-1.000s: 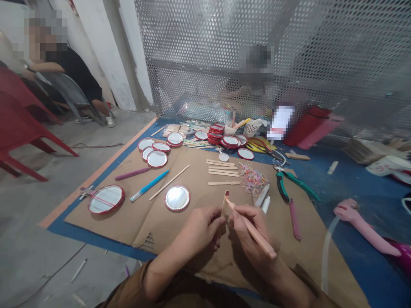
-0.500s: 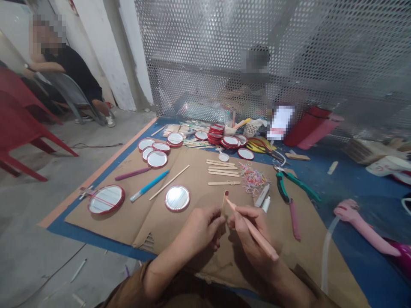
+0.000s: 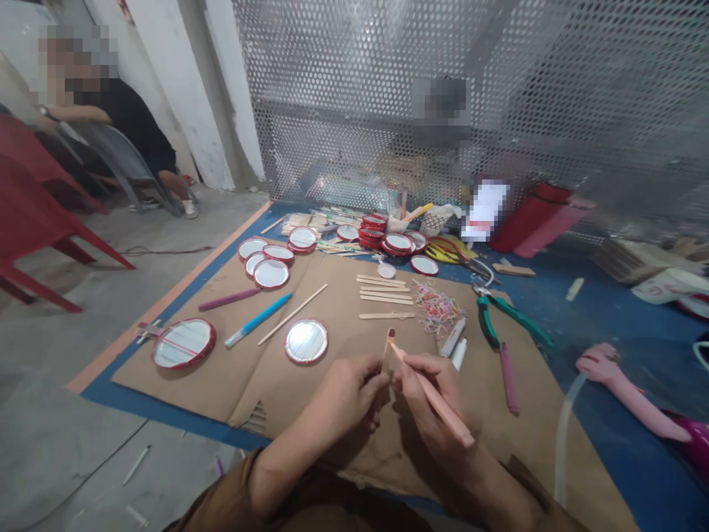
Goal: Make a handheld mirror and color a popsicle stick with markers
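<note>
Between the fingers of my left hand (image 3: pixel 357 391) stands a thin wooden stick (image 3: pixel 387 353) with a dark red upper end. My right hand (image 3: pixel 435 403) is closed around a light pink marker (image 3: pixel 446 410), whose tip touches or nearly touches the stick just below the red part. Beyond my hands, several wooden sticks (image 3: pixel 386 295) lie in a row on the cardboard (image 3: pixel 332 295). A round red-rimmed disc (image 3: pixel 306 341) is left of them. At the left lies a banjo-like piece (image 3: pixel 184 343) with pink strings on its disc.
A blue marker (image 3: pixel 258 320), a thin rod (image 3: pixel 292 315) and red-rimmed discs (image 3: pixel 271 273) lie to the left. Coloured bands (image 3: pixel 439 307), green-handled pliers (image 3: pixel 487 321), a mauve marker (image 3: pixel 509 380) and a pink glue gun (image 3: pixel 625 391) lie right. A person (image 3: pixel 130 118) sits at the far left.
The rear end of the pink marker has shifted slightly up and left with my right hand. My left hand and the stick look almost unmoved.
</note>
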The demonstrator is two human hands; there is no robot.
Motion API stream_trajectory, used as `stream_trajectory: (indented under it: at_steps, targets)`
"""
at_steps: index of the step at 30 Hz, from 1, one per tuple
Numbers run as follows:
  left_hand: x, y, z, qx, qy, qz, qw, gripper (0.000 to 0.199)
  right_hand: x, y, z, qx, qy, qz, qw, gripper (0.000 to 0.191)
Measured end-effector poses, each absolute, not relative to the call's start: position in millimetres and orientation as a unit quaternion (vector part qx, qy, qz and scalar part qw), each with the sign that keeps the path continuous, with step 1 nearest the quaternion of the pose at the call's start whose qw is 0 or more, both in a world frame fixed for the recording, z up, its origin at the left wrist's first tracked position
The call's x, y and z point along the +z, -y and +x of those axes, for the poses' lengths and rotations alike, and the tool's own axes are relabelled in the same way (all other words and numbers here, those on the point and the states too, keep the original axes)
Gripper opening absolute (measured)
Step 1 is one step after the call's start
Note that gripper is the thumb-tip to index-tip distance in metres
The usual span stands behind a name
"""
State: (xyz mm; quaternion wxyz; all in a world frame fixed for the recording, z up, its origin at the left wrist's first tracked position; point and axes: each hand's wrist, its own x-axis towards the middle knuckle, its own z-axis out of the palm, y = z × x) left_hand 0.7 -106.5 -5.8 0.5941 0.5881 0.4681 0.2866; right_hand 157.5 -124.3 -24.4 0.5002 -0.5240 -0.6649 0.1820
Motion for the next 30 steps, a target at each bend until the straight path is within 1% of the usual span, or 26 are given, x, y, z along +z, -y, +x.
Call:
stream_trajectory:
  at_steps: [3, 9, 16, 21, 26, 30]
  targets:
    - [-4.4, 106.7, 0.5, 0.279, -0.474, 0.588, 0.592, 0.023, -21.9, 124.9, 156.5, 0.188, 0.648, -0.543, 0.499, 0.013]
    - [-4.1, 106.6, 0.3, 0.281, -0.475, 0.589, 0.591, 0.023, -21.1, 124.0, 157.0, 0.190, 0.675, -0.510, 0.498, 0.013]
    - [-5.5, 107.2, 0.0, 0.274, -0.480, 0.595, 0.584, 0.025, -22.5, 123.7, 158.0, 0.192, 0.663, -0.524, 0.500, 0.012]
    - [-4.9, 106.8, -0.1, 0.281, -0.469, 0.593, 0.592, 0.023, -18.6, 123.2, 155.7, 0.187, 0.673, -0.508, 0.503, 0.013]
    - [-5.2, 106.9, 0.2, 0.283, -0.470, 0.590, 0.592, 0.023, -18.7, 123.8, 156.1, 0.188, 0.669, -0.517, 0.500, 0.010]
    - [-3.7, 106.7, 0.8, 0.279, -0.476, 0.590, 0.590, 0.024, -23.0, 124.3, 156.6, 0.202, 0.656, -0.525, 0.504, 0.013]
